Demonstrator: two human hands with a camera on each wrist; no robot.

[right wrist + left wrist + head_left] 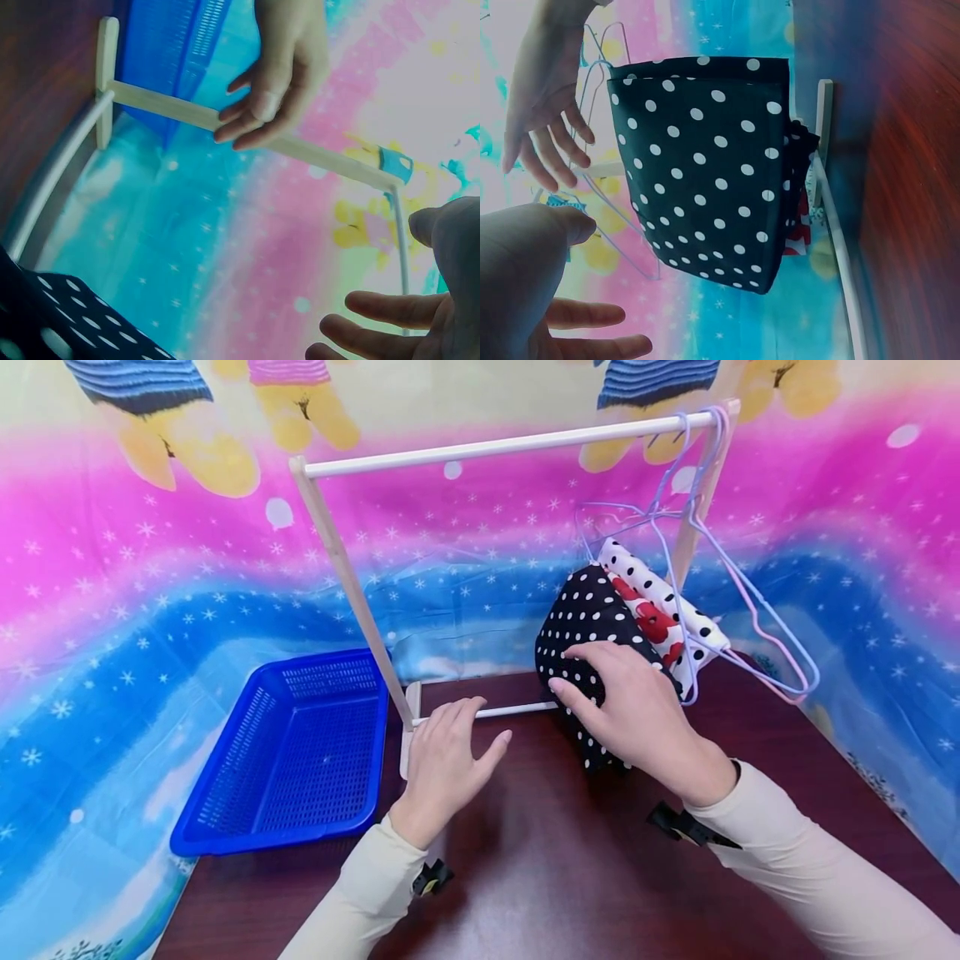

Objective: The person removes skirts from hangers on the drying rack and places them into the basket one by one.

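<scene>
A black cloth garment with white dots point(581, 618) hangs folded at the right side of a small clothes rack, beneath the hangers point(780, 610). Behind it shows a white cloth with black dots and red patches point(652, 597). My right hand point(637, 710) is raised in front of the black garment, fingers loosely bent; the left wrist view shows a gap between that hand point(547, 112) and the cloth. Over the table left of the garment, my left hand point(446, 760) holds nothing, thumb spread from its fingers. How the garments attach to the hangers is hidden.
The rack's white top rail point(510, 446) spans between wooden posts, with a lower rod point(517, 709) near the table. A blue plastic basket point(375, 802) stands left of the rack. Under everything lies a dark red-brown table point(540, 877), and a printed cloth backdrop point(465, 585) rises behind.
</scene>
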